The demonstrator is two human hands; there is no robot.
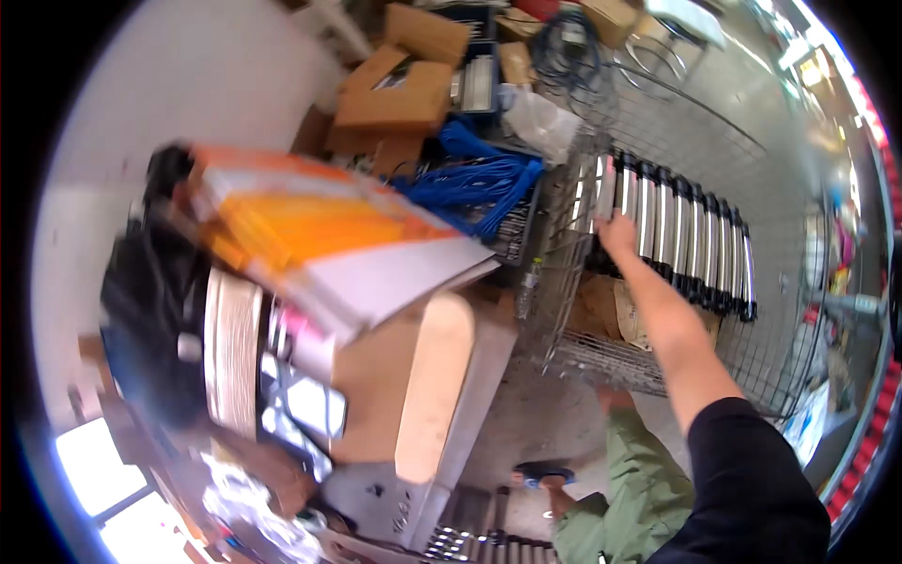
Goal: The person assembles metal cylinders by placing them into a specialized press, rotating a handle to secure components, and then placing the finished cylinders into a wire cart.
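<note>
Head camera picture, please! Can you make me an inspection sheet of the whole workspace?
Surface: grey wire-mesh basket, holding shiny silver tubes with black ends.
Job's things: the tubes, side by side in a row.
Clutter: open brown cardboard box; long tan board with rounded ends; blurred orange-and-white panel.
Hands: bare right hand at the row's left end, grip unclear; left hand, nothing seen.
Cables: coil of dark cable; bundle of blue strands, kind unclear.
Surroundings: white wall; grey floor.
</note>
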